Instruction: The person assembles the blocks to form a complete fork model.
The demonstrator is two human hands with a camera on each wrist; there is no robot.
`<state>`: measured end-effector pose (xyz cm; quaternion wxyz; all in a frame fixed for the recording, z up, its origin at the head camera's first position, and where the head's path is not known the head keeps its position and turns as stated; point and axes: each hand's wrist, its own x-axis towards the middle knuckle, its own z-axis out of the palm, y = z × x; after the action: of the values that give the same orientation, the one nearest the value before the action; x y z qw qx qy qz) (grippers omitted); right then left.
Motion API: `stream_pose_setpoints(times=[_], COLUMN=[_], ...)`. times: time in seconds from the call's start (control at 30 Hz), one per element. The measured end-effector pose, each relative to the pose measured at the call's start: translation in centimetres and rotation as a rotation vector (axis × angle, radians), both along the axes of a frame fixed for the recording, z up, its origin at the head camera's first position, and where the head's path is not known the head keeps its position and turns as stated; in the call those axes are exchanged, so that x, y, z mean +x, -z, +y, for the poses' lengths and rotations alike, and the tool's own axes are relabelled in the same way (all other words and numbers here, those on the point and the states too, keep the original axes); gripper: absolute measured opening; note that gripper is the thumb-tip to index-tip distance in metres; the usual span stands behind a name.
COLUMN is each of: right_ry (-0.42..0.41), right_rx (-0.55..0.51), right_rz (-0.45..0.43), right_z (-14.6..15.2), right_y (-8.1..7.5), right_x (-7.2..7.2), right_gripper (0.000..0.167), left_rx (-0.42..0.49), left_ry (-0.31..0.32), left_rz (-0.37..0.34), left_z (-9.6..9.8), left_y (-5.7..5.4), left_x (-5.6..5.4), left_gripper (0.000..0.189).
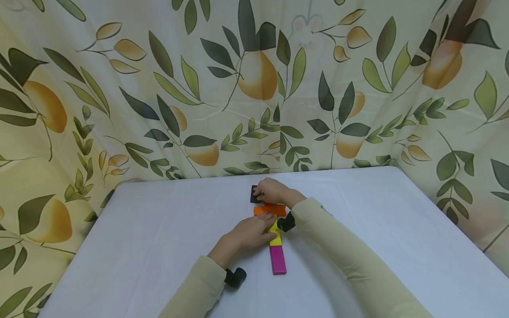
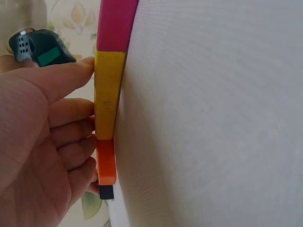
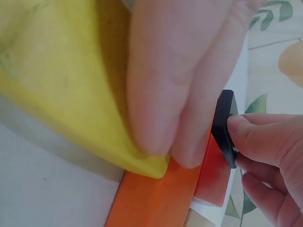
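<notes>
Flat colored blocks lie in a line on the white table: a magenta block (image 1: 278, 259) nearest, then a yellow block (image 1: 276, 241), then an orange block (image 1: 281, 210) set crosswise. A red-orange block (image 3: 213, 172) sits just past the orange one. My left hand (image 1: 249, 230) rests along the row, its fairly straight fingertips on the yellow and orange blocks and its thumb touching the yellow block's side. At the far end my right hand (image 1: 274, 191) pinches a black block (image 3: 224, 125) between thumb and fingers, close against the red-orange block.
The white-covered table (image 1: 159, 229) extends to both sides of the row. Behind it hangs a curtain (image 1: 222, 110) printed with fruit and leaves. A small black device (image 1: 235, 278) is on my left wrist and another (image 1: 286, 222) on my right.
</notes>
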<state>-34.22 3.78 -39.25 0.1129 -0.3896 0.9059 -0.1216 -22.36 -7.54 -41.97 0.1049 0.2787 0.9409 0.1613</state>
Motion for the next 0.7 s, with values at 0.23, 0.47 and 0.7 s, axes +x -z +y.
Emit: stream_pose_setpoints(times=[0.23, 0.47, 0.7], right_ry=[-0.053, -0.091, -0.116], right_rx=[-0.011, -0.014, 0.011], right_rz=[0.024, 0.027, 0.024], right_z=[0.34, 0.45, 0.43], right_y=[0.20, 0.08, -0.26], right_x=[-0.06, 0.22, 0.58], right_gripper=[0.021, 0.020, 0.020], left_rx=[-0.006, -0.005, -0.010], left_ry=[0.006, 0.007, -0.001], left_rz=[0.005, 0.011, 0.005], left_z=[-0.01, -0.01, 0.01], left_y=[-0.03, -0.03, 0.04], left_x=[-0.03, -0.01, -0.05], left_gripper=[0.056, 0.055, 0.056])
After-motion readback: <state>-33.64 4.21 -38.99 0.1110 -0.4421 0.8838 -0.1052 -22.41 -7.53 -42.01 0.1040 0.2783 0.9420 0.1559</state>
